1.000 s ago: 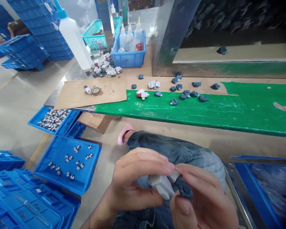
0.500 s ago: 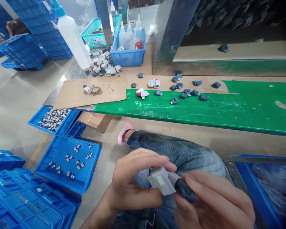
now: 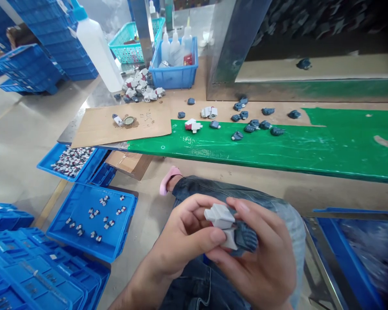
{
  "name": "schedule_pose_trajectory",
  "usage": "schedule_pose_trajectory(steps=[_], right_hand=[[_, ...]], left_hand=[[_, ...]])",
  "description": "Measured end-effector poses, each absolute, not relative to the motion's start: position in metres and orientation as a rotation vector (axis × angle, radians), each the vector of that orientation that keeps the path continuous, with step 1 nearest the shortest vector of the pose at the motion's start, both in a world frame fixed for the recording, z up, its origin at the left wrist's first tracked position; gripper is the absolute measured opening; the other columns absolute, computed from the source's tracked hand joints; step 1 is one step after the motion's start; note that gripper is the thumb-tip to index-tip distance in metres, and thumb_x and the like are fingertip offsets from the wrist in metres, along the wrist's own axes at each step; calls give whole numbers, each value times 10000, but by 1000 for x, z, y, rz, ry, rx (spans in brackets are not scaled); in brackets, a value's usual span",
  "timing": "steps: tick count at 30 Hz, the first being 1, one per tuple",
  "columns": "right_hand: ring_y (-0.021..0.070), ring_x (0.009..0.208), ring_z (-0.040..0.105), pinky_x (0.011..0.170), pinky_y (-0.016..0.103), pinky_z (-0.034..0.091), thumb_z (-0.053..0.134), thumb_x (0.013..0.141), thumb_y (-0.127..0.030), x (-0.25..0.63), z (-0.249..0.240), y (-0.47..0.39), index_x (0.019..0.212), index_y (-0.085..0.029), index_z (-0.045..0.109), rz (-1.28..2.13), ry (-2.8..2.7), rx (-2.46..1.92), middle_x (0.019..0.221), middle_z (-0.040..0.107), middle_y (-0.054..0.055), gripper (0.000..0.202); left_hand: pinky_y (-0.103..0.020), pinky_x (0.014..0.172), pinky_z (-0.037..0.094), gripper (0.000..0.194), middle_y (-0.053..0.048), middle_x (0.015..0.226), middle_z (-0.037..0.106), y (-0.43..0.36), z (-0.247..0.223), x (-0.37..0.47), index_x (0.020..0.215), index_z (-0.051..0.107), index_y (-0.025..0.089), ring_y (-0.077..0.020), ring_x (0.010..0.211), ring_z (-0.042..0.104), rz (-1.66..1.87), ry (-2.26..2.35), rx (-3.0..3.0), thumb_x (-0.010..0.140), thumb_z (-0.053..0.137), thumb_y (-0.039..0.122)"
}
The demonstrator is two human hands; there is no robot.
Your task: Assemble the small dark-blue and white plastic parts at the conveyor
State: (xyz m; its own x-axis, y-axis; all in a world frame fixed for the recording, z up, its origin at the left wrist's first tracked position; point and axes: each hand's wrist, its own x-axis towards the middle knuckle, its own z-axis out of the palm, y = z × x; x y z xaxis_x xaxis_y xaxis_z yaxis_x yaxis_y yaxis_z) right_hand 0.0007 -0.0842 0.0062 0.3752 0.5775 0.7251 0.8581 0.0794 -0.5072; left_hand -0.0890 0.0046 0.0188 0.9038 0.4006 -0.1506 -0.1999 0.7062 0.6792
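Above my lap, my left hand (image 3: 187, 237) pinches a white plastic piece (image 3: 220, 216) between thumb and fingers. My right hand (image 3: 261, 258) is closed around a dark blue-grey piece shaped like a small toy fist (image 3: 245, 237). The two pieces meet, with the dark one at the right end of the white one; whether they are fixed together I cannot tell. On the bench ahead lie several loose dark fist pieces (image 3: 237, 136) and a white-and-red piece (image 3: 193, 125).
A cardboard sheet (image 3: 97, 129) bears a small round cap of liquid (image 3: 129, 121). Behind stand a white bottle (image 3: 98, 51), a blue basket (image 3: 174, 77) of small bottles and a heap of white pieces (image 3: 142, 88). A blue tray (image 3: 64, 224) with small assembled parts lies at lower left.
Both hands have shifted slightly up and turned the pieces, so the dark fist's ridged fingers now show. My right hand's fingers have moved over the top of the white piece.
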Motion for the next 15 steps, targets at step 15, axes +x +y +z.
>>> schedule_pose_trajectory(steps=[15], right_hand=[[255, 918, 596, 753, 387, 491, 608, 777, -448, 10, 6, -80, 1161, -156, 490, -334, -1438, -1755, 988, 643, 116, 496]], left_hand=[[-213, 692, 426, 193, -22, 691, 542, -7, 0, -82, 811, 553, 130, -112, 672, 516, 253, 426, 521, 813, 556, 322]])
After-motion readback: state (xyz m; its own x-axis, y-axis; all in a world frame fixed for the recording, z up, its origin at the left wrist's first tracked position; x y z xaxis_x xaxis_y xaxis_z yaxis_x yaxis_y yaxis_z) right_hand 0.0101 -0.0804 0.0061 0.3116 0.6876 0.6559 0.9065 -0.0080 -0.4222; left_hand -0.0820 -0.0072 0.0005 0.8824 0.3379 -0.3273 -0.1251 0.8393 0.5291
